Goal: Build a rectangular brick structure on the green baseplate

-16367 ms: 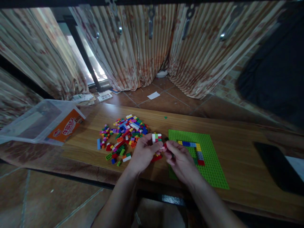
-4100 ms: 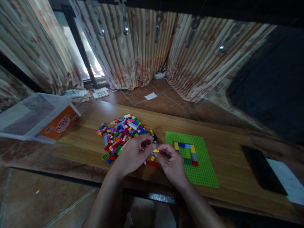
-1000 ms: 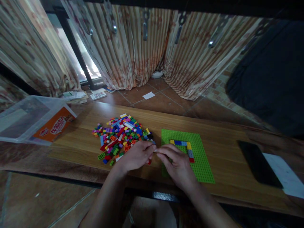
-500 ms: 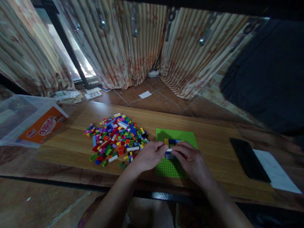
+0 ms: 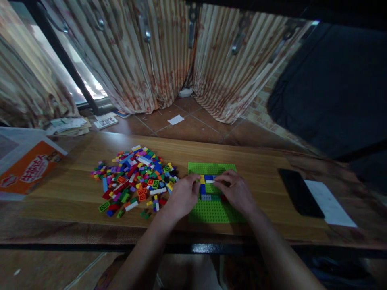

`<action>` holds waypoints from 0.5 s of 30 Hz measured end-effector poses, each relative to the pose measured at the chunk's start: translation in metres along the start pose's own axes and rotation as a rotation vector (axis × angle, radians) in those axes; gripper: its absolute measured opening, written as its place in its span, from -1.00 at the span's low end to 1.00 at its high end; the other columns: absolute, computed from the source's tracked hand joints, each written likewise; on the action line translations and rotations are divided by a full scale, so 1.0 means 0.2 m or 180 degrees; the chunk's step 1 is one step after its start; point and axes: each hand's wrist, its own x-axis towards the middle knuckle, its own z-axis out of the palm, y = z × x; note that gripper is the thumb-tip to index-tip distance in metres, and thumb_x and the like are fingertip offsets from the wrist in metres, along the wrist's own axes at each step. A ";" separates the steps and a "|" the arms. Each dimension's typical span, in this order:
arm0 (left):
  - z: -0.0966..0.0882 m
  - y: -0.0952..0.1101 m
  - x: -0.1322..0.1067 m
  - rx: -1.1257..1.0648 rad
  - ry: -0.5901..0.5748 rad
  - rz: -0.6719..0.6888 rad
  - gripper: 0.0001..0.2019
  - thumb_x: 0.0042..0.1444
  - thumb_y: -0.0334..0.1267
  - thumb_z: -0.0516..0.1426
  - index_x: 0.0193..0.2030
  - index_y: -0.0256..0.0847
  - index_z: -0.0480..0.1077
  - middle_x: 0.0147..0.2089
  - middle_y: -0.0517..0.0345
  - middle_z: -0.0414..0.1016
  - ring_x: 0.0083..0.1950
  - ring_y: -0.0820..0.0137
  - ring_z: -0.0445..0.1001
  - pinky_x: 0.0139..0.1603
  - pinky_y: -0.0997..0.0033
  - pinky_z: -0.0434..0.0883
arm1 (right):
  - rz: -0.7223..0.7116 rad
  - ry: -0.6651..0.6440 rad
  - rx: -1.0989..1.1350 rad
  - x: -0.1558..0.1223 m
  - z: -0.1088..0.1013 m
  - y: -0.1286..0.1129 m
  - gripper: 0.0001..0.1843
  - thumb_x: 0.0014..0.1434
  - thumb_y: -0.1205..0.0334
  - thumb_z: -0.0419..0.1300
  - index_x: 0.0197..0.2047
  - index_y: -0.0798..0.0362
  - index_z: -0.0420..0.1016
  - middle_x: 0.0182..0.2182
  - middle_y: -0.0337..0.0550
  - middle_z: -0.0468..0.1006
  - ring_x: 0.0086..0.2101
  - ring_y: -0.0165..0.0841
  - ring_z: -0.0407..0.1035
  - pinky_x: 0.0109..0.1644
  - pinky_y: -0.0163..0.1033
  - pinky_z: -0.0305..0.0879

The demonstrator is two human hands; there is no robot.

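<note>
the right hand (image 5: 236, 190) pinches one white brick (image 5: 209, 181) over one brick frame (image 5: 202, 190) on one green baseplate (image 5: 217, 214); the left hand (image 5: 183, 195) seems to touch the frame's yellow corner, grip unclear; best to level the brick and align studs before pressing; one loose pile (image 5: 130, 177), uncountable; one dark slab (image 5: 300, 193)

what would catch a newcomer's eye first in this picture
Probably the heap of bright bricks, spread loose on the table to the left. Next, the green plate to its right, where the left hand is by a yellow brick and the right hand has a white brick at its fingertips. The orange label on the clear tub stands out at far left.
</note>
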 end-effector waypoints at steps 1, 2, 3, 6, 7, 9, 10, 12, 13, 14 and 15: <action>0.01 0.00 0.00 0.0047 -0.0007 0.0013 -0.69 0.23 -0.35 -0.02 0.03 -0.27 0.44 -0.16 0.00 0.58 -0.20 0.32 0.54 -0.10 0.37 0.40 | 0.0033 0.0015 0.0017 0.00 0.00 -0.01 -0.87 0.12 0.17 0.24 -0.33 -0.03 0.61 -0.32 -0.21 0.47 -0.28 -0.35 0.40 -0.11 -0.18 0.29; 0.01 0.00 0.00 0.0092 -0.0015 0.0028 -0.69 0.23 -0.35 -0.02 0.03 -0.26 0.44 -0.15 0.00 0.58 -0.20 0.32 0.54 -0.10 0.37 0.41 | 0.0074 0.0028 0.0031 0.00 0.01 -0.01 -0.88 0.11 0.17 0.24 -0.33 -0.03 0.61 -0.32 -0.21 0.47 -0.27 -0.35 0.39 -0.10 -0.18 0.28; 0.01 0.00 0.01 0.0131 -0.0019 0.0048 -0.69 0.23 -0.35 -0.02 0.03 -0.25 0.44 -0.14 0.00 0.58 -0.19 0.32 0.54 -0.09 0.36 0.41 | 0.0127 0.0042 0.0045 0.01 0.01 -0.01 -0.88 0.10 0.17 0.25 -0.34 -0.03 0.61 -0.32 -0.21 0.46 -0.27 -0.35 0.39 -0.10 -0.18 0.28; 0.03 -0.01 0.01 0.0252 -0.0016 0.0128 -0.69 0.24 -0.34 -0.02 0.04 -0.21 0.44 -0.11 0.02 0.58 -0.15 0.31 0.54 -0.06 0.35 0.41 | 0.0278 0.0112 0.0073 0.01 0.02 -0.01 -0.89 0.07 0.17 0.26 -0.36 -0.02 0.61 -0.30 -0.21 0.45 -0.27 -0.35 0.38 -0.11 -0.18 0.27; 0.04 -0.01 0.00 0.0298 -0.0022 0.0145 -0.69 0.24 -0.34 -0.01 0.04 -0.20 0.44 -0.11 0.03 0.58 -0.14 0.31 0.54 -0.05 0.34 0.42 | 0.0308 0.0143 0.0081 0.01 0.02 -0.01 -0.90 0.06 0.17 0.27 -0.37 -0.02 0.60 -0.29 -0.21 0.45 -0.28 -0.35 0.38 -0.12 -0.18 0.28; 0.05 -0.01 0.00 0.0392 -0.0060 0.0175 -0.69 0.24 -0.33 -0.01 0.04 -0.19 0.44 -0.10 0.03 0.58 -0.13 0.30 0.55 -0.05 0.34 0.42 | 0.0323 0.0171 0.0111 0.01 0.02 -0.01 -0.91 0.05 0.19 0.27 -0.37 -0.01 0.60 -0.30 -0.21 0.44 -0.29 -0.35 0.38 -0.14 -0.19 0.28; 0.05 -0.01 0.00 0.0435 -0.0081 0.0192 -0.69 0.24 -0.33 -0.02 0.04 -0.19 0.44 -0.10 0.03 0.58 -0.12 0.30 0.54 -0.04 0.34 0.42 | 0.0320 0.0174 0.0129 0.01 0.03 -0.01 -0.91 0.04 0.19 0.27 -0.37 -0.01 0.59 -0.32 -0.22 0.44 -0.31 -0.36 0.37 -0.15 -0.19 0.28; 0.06 -0.01 0.00 0.0511 -0.0095 0.0223 -0.69 0.25 -0.32 -0.03 0.04 -0.18 0.44 -0.10 0.03 0.58 -0.09 0.29 0.54 -0.03 0.33 0.41 | 0.0302 0.0184 0.0151 0.01 0.03 -0.02 -0.90 0.04 0.19 0.26 -0.36 0.00 0.58 -0.33 -0.22 0.44 -0.33 -0.37 0.37 -0.17 -0.20 0.30; 0.06 -0.01 -0.01 0.0544 -0.0098 0.0228 -0.69 0.26 -0.32 -0.04 0.05 -0.17 0.43 -0.10 0.03 0.58 -0.09 0.28 0.54 -0.03 0.32 0.41 | 0.0288 0.0200 0.0148 0.01 0.03 -0.02 -0.89 0.04 0.18 0.26 -0.35 0.00 0.57 -0.33 -0.22 0.45 -0.34 -0.37 0.38 -0.18 -0.20 0.30; 0.06 -0.01 -0.01 0.0569 -0.0101 0.0222 -0.69 0.26 -0.32 -0.04 0.05 -0.17 0.43 -0.10 0.03 0.58 -0.09 0.28 0.54 -0.03 0.31 0.41 | 0.0273 0.0222 0.0133 0.01 0.03 -0.02 -0.89 0.05 0.18 0.25 -0.35 0.00 0.57 -0.33 -0.21 0.45 -0.35 -0.37 0.38 -0.19 -0.20 0.31; 0.06 -0.01 -0.01 0.0587 -0.0105 0.0208 -0.68 0.26 -0.31 -0.03 0.06 -0.17 0.43 -0.10 0.03 0.58 -0.10 0.28 0.54 -0.03 0.31 0.42 | 0.0264 0.0255 0.0115 0.01 0.02 -0.02 -0.88 0.05 0.17 0.25 -0.35 0.01 0.56 -0.33 -0.21 0.46 -0.35 -0.37 0.38 -0.20 -0.20 0.31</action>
